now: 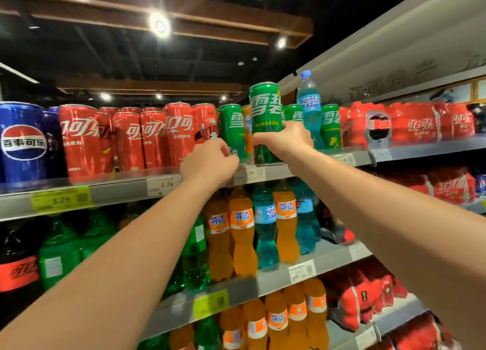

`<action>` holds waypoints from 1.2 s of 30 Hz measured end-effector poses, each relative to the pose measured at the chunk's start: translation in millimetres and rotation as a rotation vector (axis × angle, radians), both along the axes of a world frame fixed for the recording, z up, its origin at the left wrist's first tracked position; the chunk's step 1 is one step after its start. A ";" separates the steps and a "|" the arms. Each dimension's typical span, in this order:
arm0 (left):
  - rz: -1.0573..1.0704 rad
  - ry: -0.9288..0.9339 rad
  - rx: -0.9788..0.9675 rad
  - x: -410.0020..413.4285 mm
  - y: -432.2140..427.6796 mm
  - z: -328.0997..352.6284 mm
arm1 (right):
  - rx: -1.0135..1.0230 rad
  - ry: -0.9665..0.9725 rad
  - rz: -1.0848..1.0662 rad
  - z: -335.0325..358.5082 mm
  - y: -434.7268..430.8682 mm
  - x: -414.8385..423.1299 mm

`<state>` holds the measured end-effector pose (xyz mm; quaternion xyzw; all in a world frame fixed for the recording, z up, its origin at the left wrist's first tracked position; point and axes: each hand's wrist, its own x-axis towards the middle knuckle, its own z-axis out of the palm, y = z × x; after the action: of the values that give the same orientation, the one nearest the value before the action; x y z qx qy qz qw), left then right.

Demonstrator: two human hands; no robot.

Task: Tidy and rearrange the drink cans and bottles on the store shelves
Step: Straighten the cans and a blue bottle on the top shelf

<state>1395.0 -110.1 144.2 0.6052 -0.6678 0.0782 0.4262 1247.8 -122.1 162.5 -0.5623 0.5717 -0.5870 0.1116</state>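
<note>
My right hand [285, 139] grips a tall green Sprite can [265, 105] by its lower half and holds it upright, raised slightly above the row on the top shelf [118, 190]. My left hand [210, 161] is curled around the base of another green Sprite can [231, 127] standing on that shelf, just left of the raised can. An orange can [247, 128] stands between the two, mostly hidden. More green cans [330, 126] stand to the right, beside a blue Fanta bottle [309, 107].
Red Coca-Cola cans [128, 139] and blue Pepsi cans [22, 142] fill the top shelf to the left; red shrink-wrapped packs [415, 124] sit at the right. Orange and blue Fanta bottles [243, 228] and green bottles [59, 249] crowd the shelves below. Price tags line the shelf edges.
</note>
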 end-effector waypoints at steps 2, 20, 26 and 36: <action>0.012 0.019 -0.003 -11.1 -3.0 1.9 | -0.001 0.012 -0.001 -0.3 -3.3 -15.3; 0.029 -0.134 -0.264 -56.6 -64.6 58.5 | -0.028 -0.046 0.051 9.8 -59.9 -63.0; 0.268 -0.385 -0.247 -66.4 -95.1 86.6 | -0.054 0.004 0.133 16.7 -82.2 -76.4; 0.415 -0.455 0.003 -88.1 -133.6 95.3 | -0.050 0.075 0.185 8.5 -111.3 -90.7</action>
<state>1307.0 -243.8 239.6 0.6963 -0.6082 0.2962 0.2397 1157.1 -233.3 171.0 -0.6368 0.5061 -0.5670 0.1296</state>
